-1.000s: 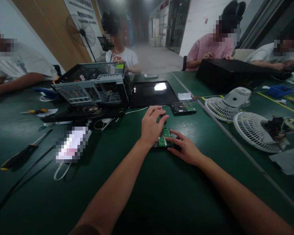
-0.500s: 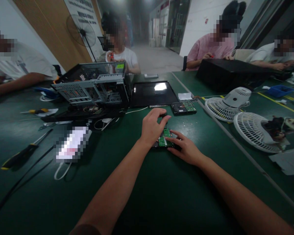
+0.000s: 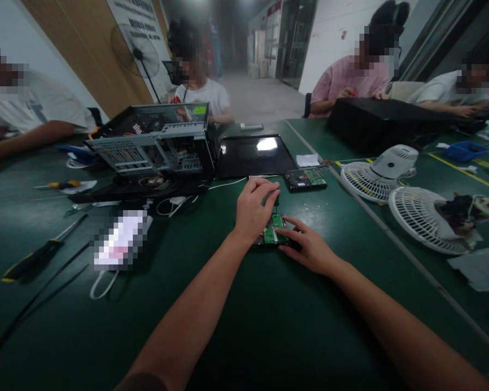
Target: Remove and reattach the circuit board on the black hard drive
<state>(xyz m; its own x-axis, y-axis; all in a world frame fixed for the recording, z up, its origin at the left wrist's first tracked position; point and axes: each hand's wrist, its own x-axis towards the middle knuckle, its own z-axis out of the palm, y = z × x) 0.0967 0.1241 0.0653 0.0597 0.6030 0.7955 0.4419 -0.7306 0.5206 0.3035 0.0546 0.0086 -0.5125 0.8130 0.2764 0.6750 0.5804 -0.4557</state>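
Head view, both hands point(image 3: 281, 225) on hard drive point(image 3: 274, 232)

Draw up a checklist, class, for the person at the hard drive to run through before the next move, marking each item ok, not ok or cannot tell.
1. Hard drive lies flat on the green table, circuit board up: ok.
2. Right hand steadies the drive, fingers on its near edge: ok.
3. Left hand has a tool: cannot tell, the fingers hide it.
4. Second hard drive lies apart from the work: ok.
5. Screwdriver within reach: not ok, far to the left.
6. Loose screws collected: cannot tell.
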